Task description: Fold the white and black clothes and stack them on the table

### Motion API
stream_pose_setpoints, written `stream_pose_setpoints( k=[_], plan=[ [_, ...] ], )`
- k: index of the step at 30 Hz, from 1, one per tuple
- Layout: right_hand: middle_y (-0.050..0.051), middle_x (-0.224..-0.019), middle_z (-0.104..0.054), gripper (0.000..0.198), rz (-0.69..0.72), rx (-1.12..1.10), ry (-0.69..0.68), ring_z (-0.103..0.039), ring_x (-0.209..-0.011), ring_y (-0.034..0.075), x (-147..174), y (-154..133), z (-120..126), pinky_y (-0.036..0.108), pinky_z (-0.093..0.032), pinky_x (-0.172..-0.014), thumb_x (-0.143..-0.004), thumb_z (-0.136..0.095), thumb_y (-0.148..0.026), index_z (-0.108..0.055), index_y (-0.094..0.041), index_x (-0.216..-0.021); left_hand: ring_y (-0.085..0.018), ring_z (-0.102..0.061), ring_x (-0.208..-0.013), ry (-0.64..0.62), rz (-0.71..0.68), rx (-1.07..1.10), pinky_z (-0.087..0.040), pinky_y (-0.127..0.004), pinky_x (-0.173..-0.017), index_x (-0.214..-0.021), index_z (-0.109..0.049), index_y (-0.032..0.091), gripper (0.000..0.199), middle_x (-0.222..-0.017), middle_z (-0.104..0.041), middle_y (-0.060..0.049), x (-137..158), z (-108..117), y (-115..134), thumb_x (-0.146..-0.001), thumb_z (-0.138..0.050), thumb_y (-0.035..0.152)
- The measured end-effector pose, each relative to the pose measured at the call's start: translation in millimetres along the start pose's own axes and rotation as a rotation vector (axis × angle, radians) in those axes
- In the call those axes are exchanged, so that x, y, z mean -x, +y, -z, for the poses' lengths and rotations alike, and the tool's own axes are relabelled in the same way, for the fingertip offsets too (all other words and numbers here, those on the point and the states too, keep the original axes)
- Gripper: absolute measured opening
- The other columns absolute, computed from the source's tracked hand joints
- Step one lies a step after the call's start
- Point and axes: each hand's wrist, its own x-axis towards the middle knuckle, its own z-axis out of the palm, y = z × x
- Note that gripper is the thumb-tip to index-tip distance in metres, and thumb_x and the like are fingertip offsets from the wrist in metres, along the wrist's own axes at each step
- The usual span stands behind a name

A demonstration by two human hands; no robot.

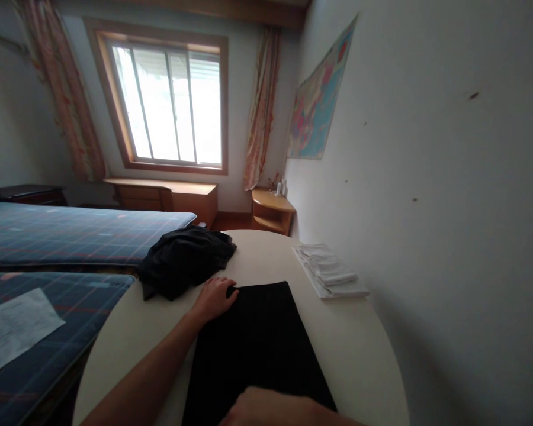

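Observation:
A black piece of folded cloth (262, 337), roughly rectangular, lies flat on the round pale table (359, 355) in front of me. At its far left corner rests my left hand (217, 296), fingers stretched forward and the thumb apart on the cloth's edge. Over the near end of the cloth is my right hand (266, 408), cut off by the bottom of the view. Its back shows, but its fingers are mostly hidden. Just beyond my left hand sits a crumpled black garment (186, 257) at the table's left edge.
Folded white cloths (326, 269) lie at the table's right, near the wall. Two plaid mattresses (84, 234) stand on the left, the nearer one holding a paper sheet (18, 328). A wooden corner shelf (273, 204) and a low desk (186, 189) are farther back.

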Motion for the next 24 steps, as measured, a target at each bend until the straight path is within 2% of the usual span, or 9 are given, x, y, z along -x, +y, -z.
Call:
stream_pose_setpoints(
  k=[1, 2, 3, 6, 8, 12, 15, 18, 24],
  plan=[
    [-0.007, -0.09, -0.073, 0.014, 0.032, 0.0, 0.06, -0.068, -0.076, 0.007, 7.4, 3.1, 15.1, 0.014, -0.044, -0.062, -0.091, -0.058, -0.022, -0.07, -0.026, -0.096, -0.025, -0.065, -0.101, -0.008, -0.009, -0.013, -0.044, -0.039, -0.096, -0.104, -0.071, 0.02, 0.025, -0.103, -0.072, -0.008, 0.2, 1.7, 2.3, -0.089, -0.056, 0.034],
    [-0.006, -0.091, -0.073, 0.014, -0.034, 0.026, 0.15, -0.068, -0.08, 0.01, 14.3, 8.6, 30.6, 0.017, -0.045, -0.065, -0.09, -0.06, -0.03, -0.071, -0.028, -0.097, -0.025, -0.065, -0.1, -0.012, -0.016, -0.018, -0.044, -0.039, -0.096, -0.102, -0.071, 0.021, 0.023, -0.102, -0.072, -0.008, 0.3, 3.2, 4.4, -0.089, -0.056, 0.033],
    [-0.005, -0.089, -0.073, 0.016, -0.148, 0.055, 0.241, -0.068, -0.08, 0.012, 20.4, 16.9, 45.1, 0.02, -0.047, -0.069, -0.09, -0.059, -0.034, -0.072, -0.028, -0.098, -0.024, -0.064, -0.099, -0.011, -0.018, -0.013, -0.044, -0.038, -0.095, -0.101, -0.07, 0.021, 0.021, -0.102, -0.072, -0.007, 0.4, 4.5, 6.0, -0.089, -0.056, 0.031],
    [0.003, -0.103, -0.072, 0.024, -0.516, 0.125, 0.504, -0.066, -0.097, 0.018, 31.6, 56.6, 73.0, 0.027, -0.047, -0.086, -0.091, -0.055, -0.027, -0.071, -0.024, -0.108, -0.023, -0.064, -0.098, -0.008, -0.009, 0.023, -0.044, -0.036, -0.093, -0.101, -0.069, 0.022, 0.019, -0.103, -0.07, -0.006, 0.8, 7.1, 8.7, -0.087, -0.057, 0.025],
    [0.009, -0.115, -0.069, 0.033, -0.671, 0.154, 0.61, -0.061, -0.11, 0.022, 35.0, 88.4, 74.7, 0.033, -0.043, -0.098, -0.091, -0.054, -0.026, -0.065, -0.019, -0.122, -0.023, -0.063, -0.099, -0.016, -0.011, 0.037, -0.044, -0.035, -0.091, -0.103, -0.068, 0.022, 0.02, -0.104, -0.069, -0.006, 1.8, 8.0, 9.2, -0.086, -0.057, 0.024],
    [0.015, -0.136, -0.058, 0.05, -0.842, 0.219, 0.668, -0.044, -0.132, 0.03, 40.0, 134.9, 55.3, 0.05, -0.025, -0.113, -0.091, -0.058, -0.036, -0.053, -0.017, -0.137, -0.025, -0.061, -0.1, -0.015, -0.022, -0.014, -0.045, -0.035, -0.091, -0.104, -0.067, 0.021, 0.021, -0.104, -0.066, -0.009, 6.0, 10.2, 9.8, -0.087, -0.056, 0.026],
    [0.013, -0.128, -0.063, 0.044, -0.853, 0.225, 0.685, -0.046, -0.129, 0.029, 44.4, 145.0, 44.8, 0.052, -0.021, -0.114, -0.092, -0.058, -0.038, -0.058, -0.018, -0.131, -0.026, -0.06, -0.1, -0.026, -0.023, -0.069, -0.044, -0.036, -0.09, -0.104, -0.066, 0.021, 0.021, -0.104, -0.065, -0.009, 10.0, 13.9, 12.2, -0.087, -0.056, 0.027],
    [0.008, -0.116, -0.066, 0.031, -0.792, 0.26, 0.738, -0.054, -0.117, 0.025, 49.0, 142.1, 45.1, 0.047, -0.023, -0.114, -0.089, -0.061, -0.028, -0.065, -0.021, -0.119, -0.027, -0.06, -0.1, -0.025, -0.025, -0.104, -0.044, -0.038, -0.089, -0.104, -0.064, 0.021, 0.02, -0.103, -0.065, -0.01, 13.2, 19.3, 16.6, -0.085, -0.057, 0.026],
    [0.003, -0.099, -0.066, 0.022, -0.683, 0.199, 0.723, -0.06, -0.097, 0.019, 62.0, 128.8, 49.8, 0.034, -0.039, -0.094, -0.081, -0.06, -0.01, -0.067, -0.021, -0.098, -0.028, -0.059, -0.098, -0.073, -0.02, -0.124, -0.041, -0.04, -0.088, -0.09, -0.057, 0.023, 0.012, -0.092, -0.067, -0.008, 16.0, 28.8, 24.5, -0.078, -0.057, 0.019]
  ],
)
